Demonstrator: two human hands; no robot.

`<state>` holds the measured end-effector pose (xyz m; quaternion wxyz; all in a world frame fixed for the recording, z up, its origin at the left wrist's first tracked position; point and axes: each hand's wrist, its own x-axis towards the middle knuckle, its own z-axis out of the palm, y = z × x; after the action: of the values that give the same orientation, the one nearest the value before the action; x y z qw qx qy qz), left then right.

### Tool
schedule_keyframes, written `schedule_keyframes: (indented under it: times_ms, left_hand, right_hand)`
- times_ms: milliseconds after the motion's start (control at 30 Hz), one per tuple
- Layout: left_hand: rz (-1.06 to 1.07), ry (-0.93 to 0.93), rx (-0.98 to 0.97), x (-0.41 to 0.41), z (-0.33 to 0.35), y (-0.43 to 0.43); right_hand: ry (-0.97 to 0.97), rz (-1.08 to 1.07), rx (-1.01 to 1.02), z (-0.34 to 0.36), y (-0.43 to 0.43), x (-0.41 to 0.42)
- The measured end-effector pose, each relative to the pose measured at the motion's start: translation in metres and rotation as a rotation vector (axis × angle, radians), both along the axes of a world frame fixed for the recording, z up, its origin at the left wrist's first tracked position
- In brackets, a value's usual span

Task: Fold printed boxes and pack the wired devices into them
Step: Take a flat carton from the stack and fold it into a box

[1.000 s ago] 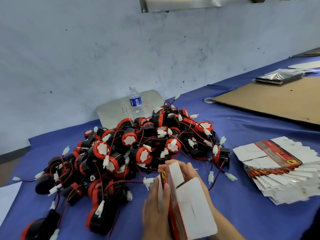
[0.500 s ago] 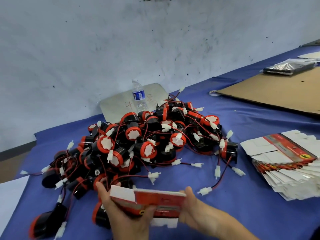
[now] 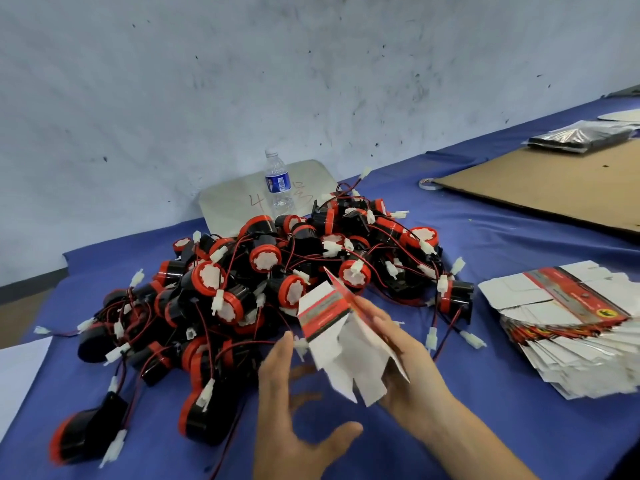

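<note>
The half-folded red-and-white printed card box (image 3: 329, 327) hangs just above the blue worktop (image 3: 491, 427), near the black-and-red wired devices (image 3: 277, 282). The right hand (image 3: 405, 368) fingers clamp its right side. The left hand (image 3: 294, 410) fingers are spread, empty. The card looks light and easily crushed, so it is best gripped along the creases.

red-black devices (image 3: 263, 292), blue tablecloth (image 3: 519, 427)

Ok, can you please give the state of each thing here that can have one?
printed box: partly opened, flaps loose, held above the table.
right hand: grips the printed box.
left hand: open, fingers spread, holds nothing.
flat boxes: not yet folded, stacked, fanned out.
wired devices: heaped, wires tangled, none packed.
water bottle: upright, cap on.
</note>
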<state>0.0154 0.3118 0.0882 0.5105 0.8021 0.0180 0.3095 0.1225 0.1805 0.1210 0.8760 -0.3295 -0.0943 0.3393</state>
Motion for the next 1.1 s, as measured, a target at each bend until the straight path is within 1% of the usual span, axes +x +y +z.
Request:
schedule_keyframes:
  times_ms: [33, 67, 100, 133, 167, 200, 233, 333, 400, 433, 467, 567, 600, 633, 733, 867, 933, 967, 1033, 1100]
  left_hand:
    - [0.003, 0.001, 0.056, 0.0, -0.001, 0.0]
    - [0.019, -0.009, 0.044, 0.003, 0.001, -0.002]
    - [0.054, -0.02, 0.081, 0.004, 0.002, -0.004]
    - [0.082, -0.059, 0.162, 0.006, 0.006, -0.006]
    - [0.113, -0.093, 0.278, 0.008, 0.01, -0.008]
    - [0.152, -0.149, 0.354, 0.011, 0.011, -0.009]
    - [0.177, -0.192, 0.348, 0.011, 0.013, -0.007]
    - [0.184, -0.194, 0.252, 0.009, 0.012, 0.004]
    - [0.127, -0.12, 0.101, 0.005, 0.006, 0.007]
    - [0.09, -0.085, -0.005, 0.003, 0.002, 0.006]
    - [0.062, -0.079, -0.069, 0.002, 0.0, 0.005]
    - [0.007, -0.121, -0.115, 0.001, -0.001, 0.001]
    - [-0.019, -0.124, -0.149, 0.001, 0.001, -0.001]
    - [-0.026, -0.13, -0.142, 0.002, 0.002, 0.0]
    - [-0.05, -0.149, -0.156, 0.003, 0.005, 0.0]
    - [-0.014, -0.134, -0.167, 0.003, 0.006, -0.013]
    - [-0.042, -0.052, -0.291, -0.003, 0.005, -0.022]
    - [-0.034, -0.045, -0.273, -0.005, -0.005, -0.022]
    - [0.013, -0.033, -0.276, -0.005, -0.023, -0.016]
    - [0.027, -0.038, -0.338, -0.011, -0.025, -0.019]
  right_hand:
    - [0.009, 0.03, -0.022, 0.001, 0.0, -0.002]
    - [0.011, 0.071, -0.054, 0.002, 0.001, -0.005]
    - [-0.003, 0.134, -0.073, 0.002, 0.002, -0.01]
    - [-0.023, 0.188, -0.08, 0.002, 0.002, -0.015]
    - [-0.032, 0.213, -0.087, 0.0, 0.003, -0.018]
    - [-0.05, 0.214, -0.118, -0.003, 0.004, -0.021]
    - [-0.088, 0.195, -0.169, -0.008, 0.006, -0.023]
    - [-0.303, 0.085, -0.314, -0.009, 0.008, -0.025]
    - [-0.415, -0.021, -0.315, -0.001, 0.011, -0.02]
    - [-0.449, -0.082, -0.301, 0.002, 0.011, -0.018]
    - [-0.477, -0.128, -0.29, 0.006, 0.012, -0.016]
    - [-0.501, -0.174, -0.27, 0.007, 0.011, -0.012]
    - [-0.521, -0.195, -0.259, 0.005, 0.009, -0.014]
    - [-0.564, -0.226, -0.25, 0.004, 0.007, -0.016]
    - [-0.733, -0.308, -0.255, 0.002, 0.003, -0.023]
    - [-0.963, -0.384, -0.326, 0.004, 0.002, -0.033]
    - [-1.101, -0.445, -0.356, 0.005, 0.002, -0.035]
    - [-1.148, -0.471, -0.369, 0.006, 0.002, -0.036]
    - [-1.157, -0.485, -0.38, 0.01, 0.003, -0.037]
    - [-1.135, -0.475, -0.395, 0.011, 0.003, -0.038]
